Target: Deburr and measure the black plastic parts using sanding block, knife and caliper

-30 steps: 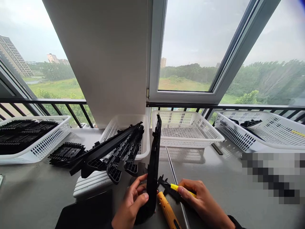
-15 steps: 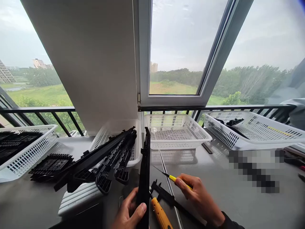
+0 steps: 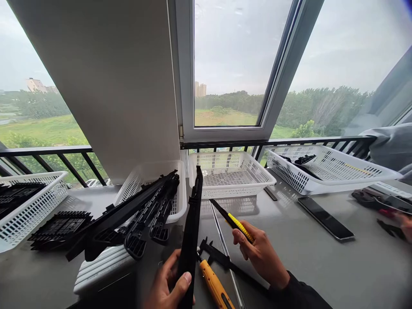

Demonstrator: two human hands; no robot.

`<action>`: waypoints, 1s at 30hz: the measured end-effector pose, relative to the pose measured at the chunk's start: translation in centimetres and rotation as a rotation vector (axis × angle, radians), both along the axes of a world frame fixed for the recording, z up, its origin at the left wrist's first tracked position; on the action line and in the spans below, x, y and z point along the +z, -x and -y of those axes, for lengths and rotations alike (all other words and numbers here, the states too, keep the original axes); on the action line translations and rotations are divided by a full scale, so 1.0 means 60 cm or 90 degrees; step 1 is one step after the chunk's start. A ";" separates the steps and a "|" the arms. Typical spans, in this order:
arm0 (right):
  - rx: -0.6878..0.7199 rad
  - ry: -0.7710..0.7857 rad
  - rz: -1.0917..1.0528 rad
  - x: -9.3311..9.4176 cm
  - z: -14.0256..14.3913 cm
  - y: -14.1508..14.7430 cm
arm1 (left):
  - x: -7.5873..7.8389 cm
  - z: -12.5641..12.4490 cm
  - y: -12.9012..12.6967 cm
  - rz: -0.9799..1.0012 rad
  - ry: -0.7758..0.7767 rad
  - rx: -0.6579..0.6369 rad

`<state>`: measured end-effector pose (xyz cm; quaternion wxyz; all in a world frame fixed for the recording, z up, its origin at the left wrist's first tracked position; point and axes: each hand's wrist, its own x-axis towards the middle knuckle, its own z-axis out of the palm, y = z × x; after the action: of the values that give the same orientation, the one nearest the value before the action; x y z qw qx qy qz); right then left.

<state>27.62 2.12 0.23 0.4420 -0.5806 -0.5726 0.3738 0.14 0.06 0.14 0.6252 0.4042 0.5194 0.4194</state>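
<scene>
"The yellow knife (image 3: 237,222) has swung its tip toward the far edge of the table (image 3: 299,257), right hand (image 3: 264,254) wrapped around the handle."

"And the black strip (image 3: 190,223)?"

"Gripped by the left hand (image 3: 170,281) above the table (blade seemingly clear of it). Other strips (image 3: 128,207) lean in a white basket (image 3: 183,195); what's finished, I can't tell."

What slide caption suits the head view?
Left hand gripping a long black plastic part, right hand holding a yellow-handled knife.

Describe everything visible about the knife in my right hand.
The knife has a ridged, seemingly plastic yellow grip edged in black and a slim, dark, pointed blade. Your right hand holds it, blade out, slanting up and left in view, tip right of the black strip. Nothing else visibly touches it.
</scene>
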 end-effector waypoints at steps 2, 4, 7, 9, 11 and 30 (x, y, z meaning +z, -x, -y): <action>0.005 -0.014 -0.017 -0.011 -0.004 -0.001 | 0.010 -0.001 -0.002 -0.003 -0.004 0.010; 0.016 -0.013 -0.052 -0.025 -0.008 -0.002 | 0.018 -0.003 -0.003 -0.001 -0.014 0.006; 0.014 -0.031 -0.022 -0.044 -0.013 -0.004 | 0.025 -0.004 -0.003 -0.006 -0.034 -0.001; 0.003 -0.044 0.015 -0.052 -0.013 -0.005 | 0.026 -0.004 -0.004 -0.013 -0.041 0.007; 0.000 -0.041 0.024 -0.054 -0.013 -0.006 | 0.026 -0.003 -0.005 -0.014 -0.050 0.023; 0.119 -0.216 0.439 0.000 0.013 0.121 | 0.037 -0.017 -0.001 0.089 -0.104 0.038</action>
<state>20.35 1.35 0.20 0.2775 -0.5360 -0.7916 0.0952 0.18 1.06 2.37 0.6122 0.4079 0.4506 0.5057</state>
